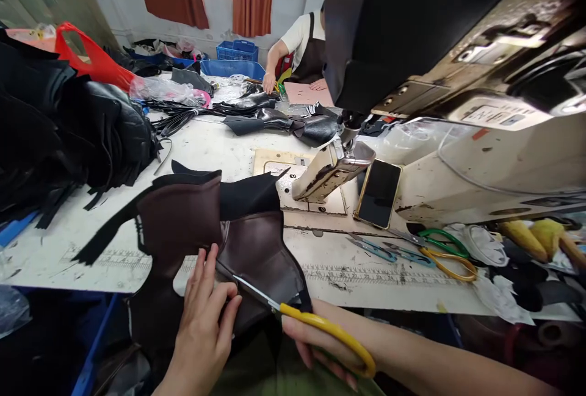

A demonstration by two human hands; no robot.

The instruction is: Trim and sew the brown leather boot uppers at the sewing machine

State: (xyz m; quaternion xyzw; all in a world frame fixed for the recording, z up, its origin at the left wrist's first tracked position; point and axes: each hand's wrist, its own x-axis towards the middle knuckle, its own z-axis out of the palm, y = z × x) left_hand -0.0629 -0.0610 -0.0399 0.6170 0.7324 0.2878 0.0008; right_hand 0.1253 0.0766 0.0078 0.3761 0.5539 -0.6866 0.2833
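A dark brown leather piece [183,213] with black lining lies over the table's front edge and hangs down toward the lap. My left hand [206,316] rests on it near its middle, thumb and forefinger pressed together at the leather; what they pinch is too small to make out. In my right hand [315,341] are yellow-handled scissors [336,329], their blades lying along the leather just right of my left fingertips. The lower fingers of my right hand are partly hidden by the handle.
A sewing machine arm [434,30] looms at upper right over its post [327,170]. Nearby lie a phone [379,193], thread snips [373,248] and orange-handled scissors [451,263]. Black pieces [68,121] are heaped at left. Across the table sits a person [297,48].
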